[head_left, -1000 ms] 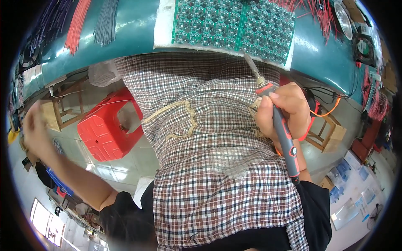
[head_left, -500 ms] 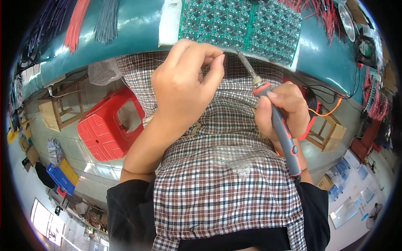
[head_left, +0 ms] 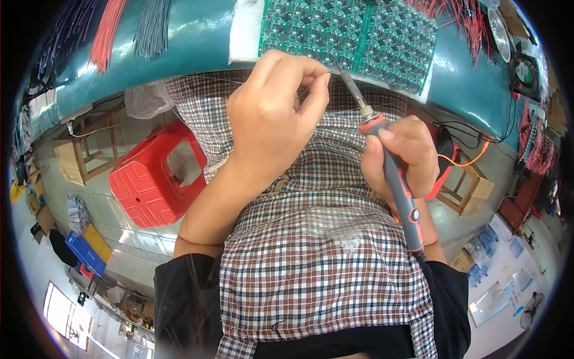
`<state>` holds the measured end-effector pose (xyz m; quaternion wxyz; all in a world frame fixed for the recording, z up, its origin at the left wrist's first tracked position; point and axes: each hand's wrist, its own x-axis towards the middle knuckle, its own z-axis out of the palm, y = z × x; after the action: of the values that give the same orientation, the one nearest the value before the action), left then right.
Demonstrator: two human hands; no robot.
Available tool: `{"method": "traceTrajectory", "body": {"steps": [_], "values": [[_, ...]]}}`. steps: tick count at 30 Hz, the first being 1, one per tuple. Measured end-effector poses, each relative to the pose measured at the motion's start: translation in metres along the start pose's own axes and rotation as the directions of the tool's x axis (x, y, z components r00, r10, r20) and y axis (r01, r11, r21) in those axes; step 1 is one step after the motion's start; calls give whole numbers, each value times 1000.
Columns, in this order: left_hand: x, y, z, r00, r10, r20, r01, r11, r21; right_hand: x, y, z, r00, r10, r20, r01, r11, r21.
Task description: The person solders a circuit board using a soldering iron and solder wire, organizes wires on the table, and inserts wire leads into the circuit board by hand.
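Note:
My right hand (head_left: pixel 399 154) grips a grey and red soldering iron (head_left: pixel 399 190), its metal tip pointing up-left to the near edge of a green circuit board panel (head_left: pixel 353 36) on the teal bench (head_left: pixel 197 36). My left hand (head_left: pixel 272 119) is raised in front of my checked apron, thumb and fingers pinched on a thin solder wire (head_left: pixel 311 90) right beside the iron's tip. Both hands meet at the panel's lower edge.
Bundles of red, grey and purple wires (head_left: pixel 119 27) lie on the bench at upper left, more red wires (head_left: pixel 460 15) at upper right. A red plastic stool (head_left: pixel 152 176) and wooden stools (head_left: pixel 78 149) stand on the floor left; another wooden stool (head_left: pixel 472 188) right.
My left hand swung in from far out at the left, up to the board edge beside the iron tip, pinched on the wire. The right hand with the iron hardly moved.

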<state>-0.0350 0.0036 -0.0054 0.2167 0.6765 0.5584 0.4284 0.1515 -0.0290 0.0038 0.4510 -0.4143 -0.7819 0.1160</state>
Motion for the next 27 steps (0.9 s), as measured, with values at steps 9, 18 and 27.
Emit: {"method": "traceTrajectory", "body": {"steps": [9,18,27], "values": [[-1,-1,2,1000,10,28,-10,1000,-9,4,-6,0,999,1,32,0,1000,-22],[-5,-3,-8,1000,-24,-13,23,998,-61,2,-12,-5,999,34,14,-34,999,38],[-3,-8,-9,999,-11,-35,9,999,-51,8,-11,5,1000,21,18,-21,1000,19]]}}
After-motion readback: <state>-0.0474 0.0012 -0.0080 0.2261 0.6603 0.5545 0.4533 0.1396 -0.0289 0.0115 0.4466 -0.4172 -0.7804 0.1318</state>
